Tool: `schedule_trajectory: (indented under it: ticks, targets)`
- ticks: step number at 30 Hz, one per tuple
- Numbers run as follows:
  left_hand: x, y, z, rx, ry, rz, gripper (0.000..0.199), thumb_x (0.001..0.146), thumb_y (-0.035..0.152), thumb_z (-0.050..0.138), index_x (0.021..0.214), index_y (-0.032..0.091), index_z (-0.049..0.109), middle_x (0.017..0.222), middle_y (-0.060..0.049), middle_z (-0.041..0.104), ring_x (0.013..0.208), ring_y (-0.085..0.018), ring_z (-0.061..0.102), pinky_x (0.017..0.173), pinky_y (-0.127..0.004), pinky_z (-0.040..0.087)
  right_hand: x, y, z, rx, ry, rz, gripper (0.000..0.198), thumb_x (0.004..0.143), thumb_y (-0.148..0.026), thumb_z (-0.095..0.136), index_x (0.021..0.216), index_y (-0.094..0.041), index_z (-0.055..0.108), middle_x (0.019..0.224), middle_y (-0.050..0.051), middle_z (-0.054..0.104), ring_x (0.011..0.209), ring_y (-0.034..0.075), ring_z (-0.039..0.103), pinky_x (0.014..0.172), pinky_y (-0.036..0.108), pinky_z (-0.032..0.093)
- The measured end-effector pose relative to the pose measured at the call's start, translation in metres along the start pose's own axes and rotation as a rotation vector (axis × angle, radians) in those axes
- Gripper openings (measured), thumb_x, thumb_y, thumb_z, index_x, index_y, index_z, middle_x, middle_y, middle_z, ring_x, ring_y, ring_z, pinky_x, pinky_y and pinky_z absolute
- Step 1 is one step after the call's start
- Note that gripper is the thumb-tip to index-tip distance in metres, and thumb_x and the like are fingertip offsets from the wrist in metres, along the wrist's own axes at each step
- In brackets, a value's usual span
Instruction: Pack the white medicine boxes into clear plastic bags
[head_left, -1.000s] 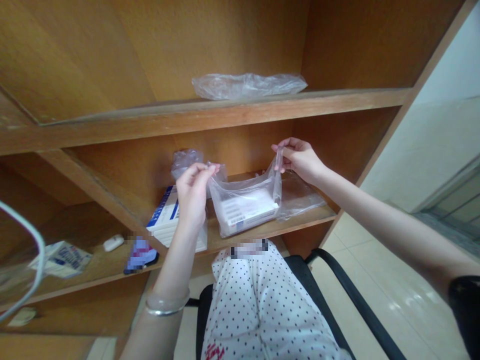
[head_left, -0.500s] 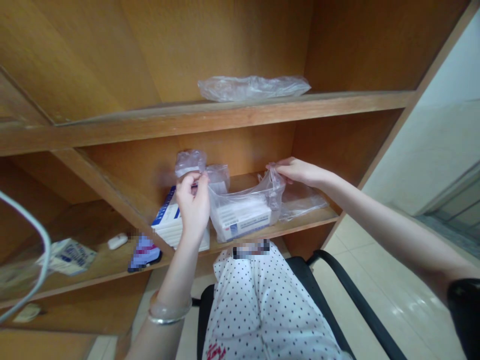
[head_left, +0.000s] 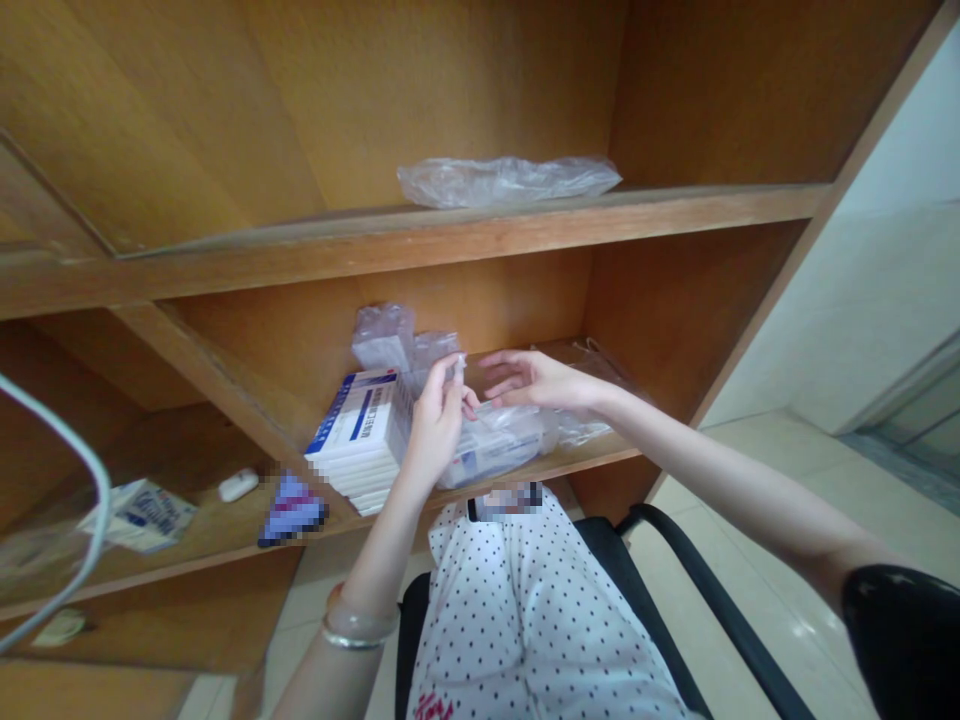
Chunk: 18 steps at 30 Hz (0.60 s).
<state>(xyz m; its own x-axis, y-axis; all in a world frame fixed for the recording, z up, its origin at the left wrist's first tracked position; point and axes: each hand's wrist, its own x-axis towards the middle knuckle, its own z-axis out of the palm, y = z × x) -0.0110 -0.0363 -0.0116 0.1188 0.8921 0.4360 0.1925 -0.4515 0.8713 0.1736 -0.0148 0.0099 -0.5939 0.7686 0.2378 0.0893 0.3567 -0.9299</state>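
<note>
On the lower shelf, a clear plastic bag (head_left: 499,445) lies bunched over the printed white boxes inside it. My left hand (head_left: 439,410) is closed at the bag's left end, with a bit of gathered plastic showing at its fingertips. Just above the bag, my right hand (head_left: 536,380) is open, fingers spread and pointing toward the left hand. A neat stack of white and blue boxes (head_left: 364,430) stands directly left of the bag. Behind the stack are two smaller plastic-wrapped packs, the taller one (head_left: 382,335) at the left.
Another clear plastic bag (head_left: 510,182) rests on the upper shelf (head_left: 480,240). More loose plastic (head_left: 585,428) lies to the right. Beyond the divider at left are a carton (head_left: 142,515), a small white object (head_left: 238,485) and a phone (head_left: 292,510). A white cable (head_left: 94,490) hangs in front.
My right hand has let go of the bag's right edge and moved left. My left hand has moved right, uncovering the box stack. The bag, stretched up before, now lies lower and collapsed.
</note>
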Motion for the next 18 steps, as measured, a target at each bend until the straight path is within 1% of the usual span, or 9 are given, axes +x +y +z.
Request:
schedule_trajectory:
  ticks: [2,3,6,7,9,11,14,16,18]
  targets:
    - [-0.002,-0.005,-0.001,0.019,-0.012,-0.019,0.034,0.089,0.032,0.045,0.122,0.024,0.047,0.063,0.004,0.054,0.052,-0.010,0.050,0.056,-0.023,0.040,-0.001,0.005,0.001,-0.204,0.026,-0.034,0.055,0.074,-0.028,0.068,0.125,-0.018,0.050,0.125,0.011,0.055,0.093,0.018,0.060,0.077,0.031,0.051]
    - [-0.003,-0.007,-0.002,0.020,-0.002,-0.027,0.034,0.089,0.033,0.046,0.122,0.024,0.048,0.062,0.004,0.052,0.050,-0.009,0.048,0.053,-0.022,0.038,-0.003,0.005,0.000,-0.323,0.011,-0.046,0.053,0.074,-0.033,0.069,0.122,-0.018,0.053,0.122,0.011,0.056,0.094,0.019,0.060,0.077,0.032,0.049]
    - [-0.004,-0.011,-0.007,-0.015,0.057,-0.051,0.034,0.087,0.033,0.050,0.119,0.025,0.052,0.058,0.004,0.049,0.046,-0.009,0.042,0.048,-0.022,0.033,-0.014,-0.002,-0.005,-0.652,-0.094,-0.004,0.047,0.070,-0.047,0.070,0.105,-0.017,0.061,0.103,0.010,0.063,0.088,0.022,0.058,0.074,0.032,0.045]
    - [-0.004,-0.011,-0.008,-0.028,0.075,-0.059,0.033,0.086,0.033,0.051,0.118,0.025,0.053,0.057,0.004,0.047,0.045,-0.008,0.041,0.047,-0.022,0.032,-0.018,-0.004,-0.007,-0.733,-0.115,0.029,0.046,0.068,-0.050,0.070,0.099,-0.017,0.063,0.096,0.009,0.064,0.083,0.021,0.057,0.070,0.032,0.043]
    - [-0.003,-0.012,-0.010,-0.038,0.089,-0.068,0.032,0.085,0.033,0.052,0.116,0.025,0.054,0.055,0.005,0.045,0.044,-0.008,0.038,0.045,-0.022,0.030,-0.025,-0.009,-0.008,-0.810,-0.100,0.061,0.039,0.069,-0.051,0.069,0.086,-0.017,0.063,0.085,0.007,0.064,0.074,0.019,0.055,0.065,0.030,0.039]
    - [-0.001,-0.011,-0.010,-0.047,0.085,-0.059,0.032,0.086,0.034,0.052,0.116,0.025,0.053,0.055,0.005,0.045,0.042,-0.008,0.037,0.043,-0.022,0.029,-0.026,-0.013,-0.007,-0.739,-0.034,0.005,0.031,0.077,-0.048,0.063,0.079,-0.017,0.061,0.080,0.005,0.062,0.072,0.017,0.053,0.066,0.029,0.037]
    - [0.002,-0.007,-0.009,-0.088,0.073,-0.025,0.032,0.086,0.036,0.051,0.116,0.025,0.051,0.058,0.004,0.048,0.042,-0.008,0.039,0.043,-0.022,0.031,-0.020,-0.016,-0.006,-0.386,0.074,-0.113,0.028,0.085,-0.044,0.054,0.078,-0.017,0.057,0.083,0.003,0.061,0.075,0.014,0.053,0.069,0.027,0.040]
    - [0.005,-0.002,-0.008,-0.112,0.061,-0.002,0.029,0.086,0.037,0.051,0.112,0.023,0.054,0.061,0.003,0.052,0.044,-0.008,0.042,0.045,-0.022,0.034,-0.010,-0.016,-0.005,-0.117,0.134,-0.125,0.025,0.084,-0.042,0.056,0.078,-0.017,0.054,0.085,0.003,0.061,0.078,0.014,0.055,0.073,0.027,0.043]
    - [0.007,0.003,-0.006,-0.125,0.044,0.007,0.026,0.085,0.037,0.053,0.105,0.021,0.057,0.062,0.002,0.054,0.046,-0.008,0.045,0.048,-0.021,0.036,-0.001,-0.013,-0.003,0.114,0.196,-0.083,0.023,0.083,-0.040,0.057,0.079,-0.017,0.052,0.084,0.003,0.061,0.078,0.013,0.057,0.076,0.027,0.045]
